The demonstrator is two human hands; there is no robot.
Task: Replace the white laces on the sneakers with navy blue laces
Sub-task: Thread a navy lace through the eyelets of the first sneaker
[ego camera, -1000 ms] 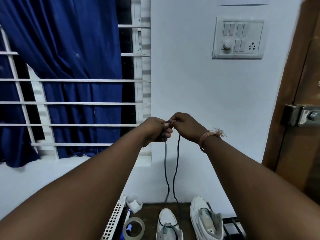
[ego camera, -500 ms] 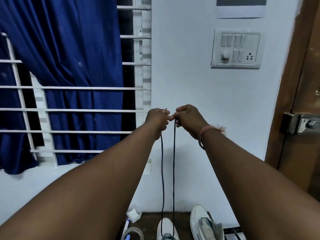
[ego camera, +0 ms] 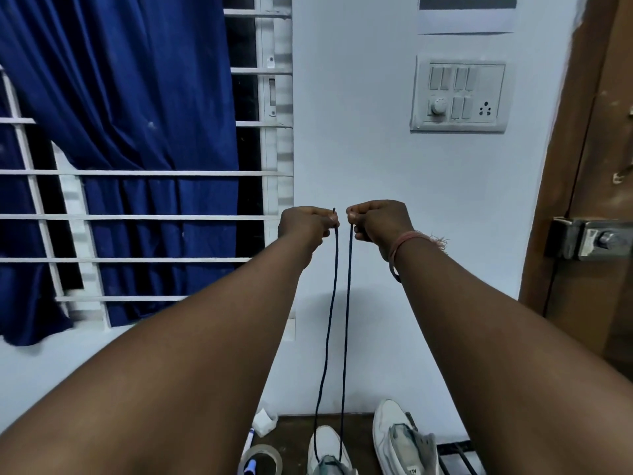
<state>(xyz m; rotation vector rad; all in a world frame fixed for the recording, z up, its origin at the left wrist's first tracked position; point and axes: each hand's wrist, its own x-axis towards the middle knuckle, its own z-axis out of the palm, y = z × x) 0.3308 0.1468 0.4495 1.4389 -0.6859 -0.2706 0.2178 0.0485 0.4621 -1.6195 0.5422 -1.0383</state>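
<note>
Both arms are stretched out toward the white wall, and each of the hands is closed in a pinch on one end of the navy lace [ego camera: 345,320]. The left hand [ego camera: 306,227] grips its end with the tip poking up above the fingers; the right hand [ego camera: 378,221], a pinkish thread band on its wrist, grips the other end just beside it, the two fists close but not touching. The two strands drop almost parallel, straight down to the left sneaker [ego camera: 328,452] on the dark worktop [ego camera: 294,437], where they enter its eyelets. Just right of that sneaker stands the other sneaker [ego camera: 400,437], white too, with no lace I can make out. Left of the laced sneaker lie a roll of clear tape [ego camera: 262,459], a marker and a crumpled bit of white paper [ego camera: 265,421].
</note>
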